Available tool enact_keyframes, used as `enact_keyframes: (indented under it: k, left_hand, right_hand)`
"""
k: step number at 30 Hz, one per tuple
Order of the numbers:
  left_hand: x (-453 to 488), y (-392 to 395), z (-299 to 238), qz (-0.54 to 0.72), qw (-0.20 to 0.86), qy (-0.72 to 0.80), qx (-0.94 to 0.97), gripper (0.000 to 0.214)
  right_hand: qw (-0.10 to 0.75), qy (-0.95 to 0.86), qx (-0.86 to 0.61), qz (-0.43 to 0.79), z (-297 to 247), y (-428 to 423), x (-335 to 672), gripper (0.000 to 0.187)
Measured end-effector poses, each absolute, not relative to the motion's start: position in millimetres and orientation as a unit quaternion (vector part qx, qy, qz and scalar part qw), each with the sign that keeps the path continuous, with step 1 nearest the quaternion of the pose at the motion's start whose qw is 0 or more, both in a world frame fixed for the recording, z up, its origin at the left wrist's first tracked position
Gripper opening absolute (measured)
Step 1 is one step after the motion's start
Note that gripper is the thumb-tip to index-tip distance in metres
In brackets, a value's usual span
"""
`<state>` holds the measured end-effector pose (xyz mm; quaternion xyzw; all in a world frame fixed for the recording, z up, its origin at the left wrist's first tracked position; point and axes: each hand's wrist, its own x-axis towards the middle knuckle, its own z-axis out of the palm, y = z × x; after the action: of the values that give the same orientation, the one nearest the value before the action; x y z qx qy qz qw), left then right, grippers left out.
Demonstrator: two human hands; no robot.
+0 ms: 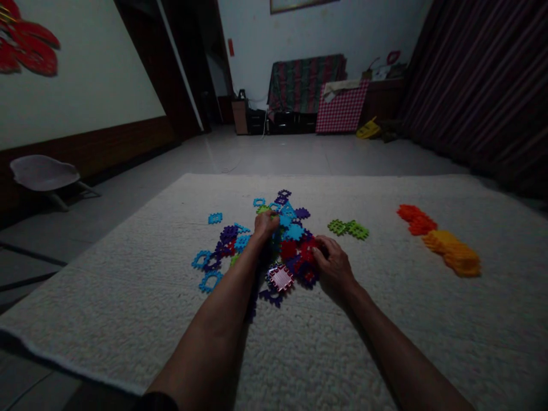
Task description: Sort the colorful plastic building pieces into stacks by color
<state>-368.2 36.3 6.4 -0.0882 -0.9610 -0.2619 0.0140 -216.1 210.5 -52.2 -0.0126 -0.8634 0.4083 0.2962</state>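
A heap of flat, notched interlocking plastic tiles lies on a pale textured mat (158, 257). My left hand (266, 225) reaches to the far side of the heap, its fingers curled down at a green tile (262, 209). At the near right side of the heap, my right hand (337, 265) pinches the edge of a red tile (307, 249) between thumb and fingers. Blue tiles (294, 232) and purple tiles (229, 233) lie mixed between and around the hands. A shiny pinkish tile (281, 277) rests at the near edge. My left forearm hides part of the heap.
Right of the heap are a few green tiles (349, 228). Farther right lie orange-red tiles (416, 220) and a row of overlapping yellow-orange tiles (454, 252). A pale chair (45, 173) stands on the left floor. Cloth-covered furniture (306, 85) lines the far wall.
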Motion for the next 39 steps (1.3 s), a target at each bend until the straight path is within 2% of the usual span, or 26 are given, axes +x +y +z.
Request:
enact_keyframes:
  k: [6,15,21,25,31,39]
  left_hand:
    - [-314,29,8,-0.302,0.050,-0.940,-0.150,0.037]
    - [-246,33,-33,-0.225,0.088,-0.942,-0.233,0.027]
    - [-251,37,-37,-0.292,0.147,-0.906,-0.269,0.027]
    - [-263,13,-21,-0.313,0.184,-0.908,-0.208,0.027]
    - [-264,-41,-5,-0.252,0.144,-0.955,-0.057,0.033]
    - [-255,-81,-21,-0.235,0.116,-0.962,-0.075,0.034]
  right_hand:
    - [0.305,-0.874,0.055,0.375,-53,195,-201,0.033]
    - [0.291,-0.900,0.062,0.317,-71,179,-187,0.050]
    - [0.307,-0.889,0.071,0.333,-73,192,-191,0.044]
    - [0.305,-0.890,0.073,0.331,-71,193,-191,0.041]
    - [0.317,-0.886,0.080,0.329,-68,190,-190,0.037]
    - [0.353,-0.888,0.088,0.281,-57,182,-184,0.035]
